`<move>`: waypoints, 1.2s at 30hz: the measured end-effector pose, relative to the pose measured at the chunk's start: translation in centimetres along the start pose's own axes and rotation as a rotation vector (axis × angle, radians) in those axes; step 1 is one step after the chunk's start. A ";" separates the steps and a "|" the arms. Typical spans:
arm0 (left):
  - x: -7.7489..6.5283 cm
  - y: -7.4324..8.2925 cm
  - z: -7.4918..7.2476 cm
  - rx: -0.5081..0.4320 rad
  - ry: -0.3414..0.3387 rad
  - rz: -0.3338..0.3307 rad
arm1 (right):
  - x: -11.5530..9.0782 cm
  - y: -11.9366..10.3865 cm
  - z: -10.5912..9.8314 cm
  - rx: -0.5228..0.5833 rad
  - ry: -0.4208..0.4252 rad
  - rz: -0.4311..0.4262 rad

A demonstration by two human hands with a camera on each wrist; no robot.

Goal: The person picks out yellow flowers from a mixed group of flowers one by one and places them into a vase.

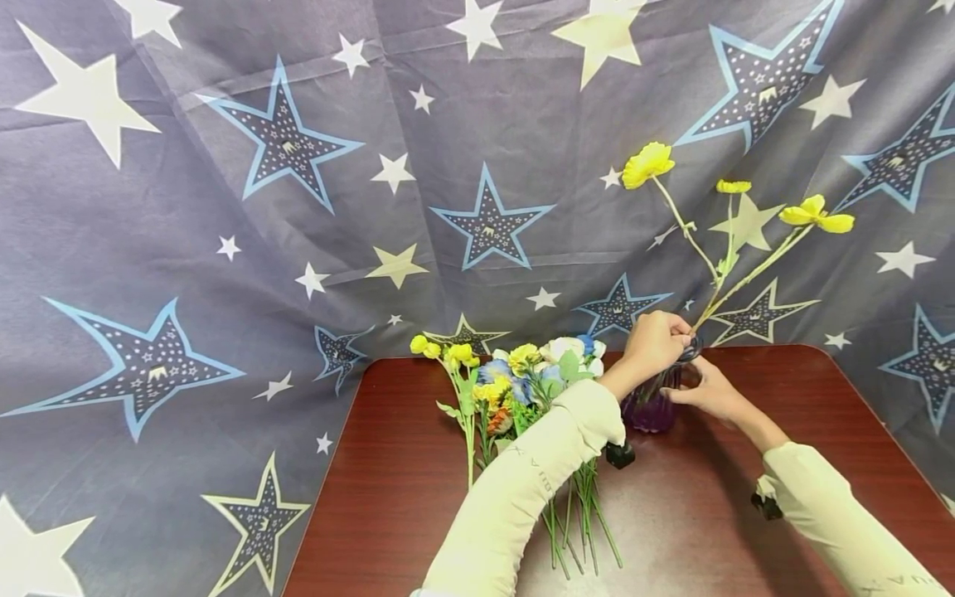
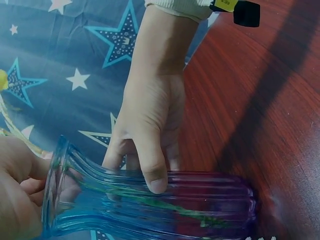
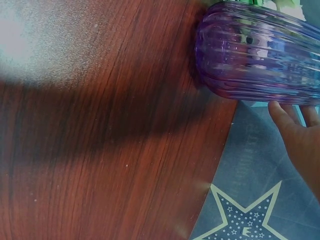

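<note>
A ribbed glass vase (image 1: 647,412), purple at its base and blue toward the flared mouth, stands upright on the table. My left hand (image 1: 656,342) pinches a branching stem (image 1: 746,276) of yellow flowers just above the mouth. Inside the glass, the left wrist view shows the green lower stem (image 2: 175,207). With thumb and fingers on either side, my right hand (image 1: 714,393) holds the vase's body; its thumb (image 2: 156,180) lies against the ribs. From the right wrist view, fingertips touch the glass (image 3: 255,55), and much of that hand is cut off.
Left of the vase lies a bunch of yellow, blue, white and orange flowers (image 1: 522,369), their green stems (image 1: 585,514) pointing toward me. My left sleeve (image 1: 515,489) covers part of it. Behind the reddish-brown table (image 1: 373,514) hangs a star-patterned grey cloth (image 1: 485,307).
</note>
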State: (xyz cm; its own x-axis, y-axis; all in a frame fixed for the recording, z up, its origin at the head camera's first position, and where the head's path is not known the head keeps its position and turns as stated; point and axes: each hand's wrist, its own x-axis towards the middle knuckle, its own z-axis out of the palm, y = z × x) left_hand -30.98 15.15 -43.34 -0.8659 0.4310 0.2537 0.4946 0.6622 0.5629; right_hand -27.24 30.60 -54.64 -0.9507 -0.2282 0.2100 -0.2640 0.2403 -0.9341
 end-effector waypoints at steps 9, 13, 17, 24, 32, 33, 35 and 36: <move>0.1 0.1 0.3 0.055 -0.015 -0.033 | -0.1 0.1 0.1 -0.019 0.006 -0.002; 0.1 0.2 0.3 0.083 -0.016 -0.015 | -0.1 0.1 0.0 -0.032 0.013 -0.023; 0.0 0.3 0.1 0.105 -0.018 0.002 | -0.1 0.1 -0.1 -0.037 0.018 -0.027; 0.0 0.0 0.4 0.117 0.000 0.021 | -0.2 -0.1 0.0 -0.094 0.037 0.012; 0.0 0.0 0.5 0.133 0.009 0.021 | -0.2 -0.1 -0.1 -0.049 0.015 -0.010; 0.0 0.0 0.5 0.134 0.010 0.018 | -0.2 -0.1 -0.1 -0.050 0.016 -0.010; 0.0 0.0 0.5 0.135 0.014 0.014 | -0.2 -0.2 0.0 -0.050 0.016 -0.008; 0.1 0.0 0.6 0.135 0.014 0.010 | -0.2 -0.2 0.0 -0.051 0.016 -0.005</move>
State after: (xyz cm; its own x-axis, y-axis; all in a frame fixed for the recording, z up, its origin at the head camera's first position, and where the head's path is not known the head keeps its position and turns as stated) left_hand -31.00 15.50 -43.77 -0.8615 0.4298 0.2704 0.5077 0.7348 0.4498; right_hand -27.00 30.63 -54.50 -0.9517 -0.2143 0.2197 -0.2763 0.2868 -0.9173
